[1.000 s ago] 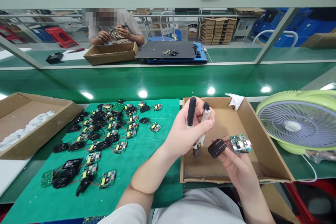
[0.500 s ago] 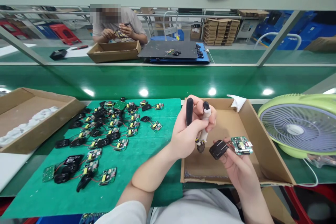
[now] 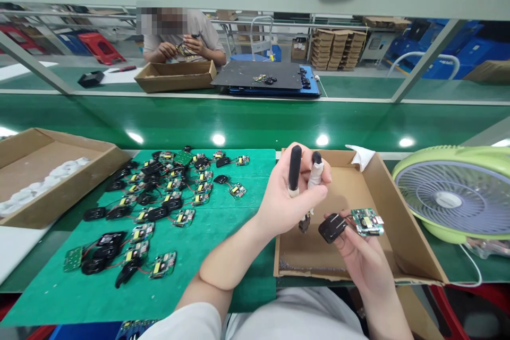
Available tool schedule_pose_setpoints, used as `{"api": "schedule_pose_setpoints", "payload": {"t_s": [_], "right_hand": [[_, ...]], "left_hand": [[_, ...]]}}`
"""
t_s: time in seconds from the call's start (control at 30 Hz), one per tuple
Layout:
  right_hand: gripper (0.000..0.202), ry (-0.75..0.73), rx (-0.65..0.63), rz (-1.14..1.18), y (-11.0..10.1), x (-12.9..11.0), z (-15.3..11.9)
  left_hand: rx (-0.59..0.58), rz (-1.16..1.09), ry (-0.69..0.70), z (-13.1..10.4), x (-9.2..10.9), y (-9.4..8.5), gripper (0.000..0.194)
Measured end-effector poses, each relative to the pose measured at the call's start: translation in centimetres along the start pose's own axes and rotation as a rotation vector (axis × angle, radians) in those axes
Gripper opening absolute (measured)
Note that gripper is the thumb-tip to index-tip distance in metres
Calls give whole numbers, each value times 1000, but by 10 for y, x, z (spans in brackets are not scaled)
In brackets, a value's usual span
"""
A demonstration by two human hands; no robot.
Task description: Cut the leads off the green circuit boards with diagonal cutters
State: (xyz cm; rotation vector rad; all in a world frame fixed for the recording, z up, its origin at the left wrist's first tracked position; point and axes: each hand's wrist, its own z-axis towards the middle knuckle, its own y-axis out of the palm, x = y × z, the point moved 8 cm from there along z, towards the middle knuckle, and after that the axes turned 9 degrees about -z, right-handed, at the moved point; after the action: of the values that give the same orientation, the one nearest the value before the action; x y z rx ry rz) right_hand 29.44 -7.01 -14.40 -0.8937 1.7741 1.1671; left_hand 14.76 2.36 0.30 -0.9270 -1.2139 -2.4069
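Stretching from left to right beneath the work I watch, the green counter (image 3: 496,271) carries a brighter green mat (image 3: 223,244) on its left side. Just right of the mat sits an open cardboard box (image 3: 406,223). At the left, a carton (image 3: 90,183) holds a row of white pieces (image 3: 43,186), and a pale green fan (image 3: 446,199) sits right of the box. I have my left grip (image 3: 287,199) wrapped around a hand tool (image 3: 295,170), its black-ended handles standing apart and its dark tip pointing down over the box. My right grip (image 3: 364,252) pinches a black casing (image 3: 332,227) above the box, near the tool's tip but apart from it. A circuit board (image 3: 367,222) hangs just right of the casing, joined to it by thin wires (image 3: 347,218). More casings and boards (image 3: 163,266), many linked by red leads, lie clustered on the mat. Grey specks (image 3: 311,268) line the box's near inside edge.
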Motion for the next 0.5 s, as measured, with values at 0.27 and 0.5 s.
{"api": "schedule_pose_setpoints", "payload": {"t_s": [0.27, 0.5], "right_hand": [[28, 1, 9, 16, 2, -2, -2], [29, -17, 28, 8, 2, -2, -2]], "left_hand": [[29, -14, -11, 0, 1, -2, 36], [89, -183, -121, 1, 1, 0, 41]]}}
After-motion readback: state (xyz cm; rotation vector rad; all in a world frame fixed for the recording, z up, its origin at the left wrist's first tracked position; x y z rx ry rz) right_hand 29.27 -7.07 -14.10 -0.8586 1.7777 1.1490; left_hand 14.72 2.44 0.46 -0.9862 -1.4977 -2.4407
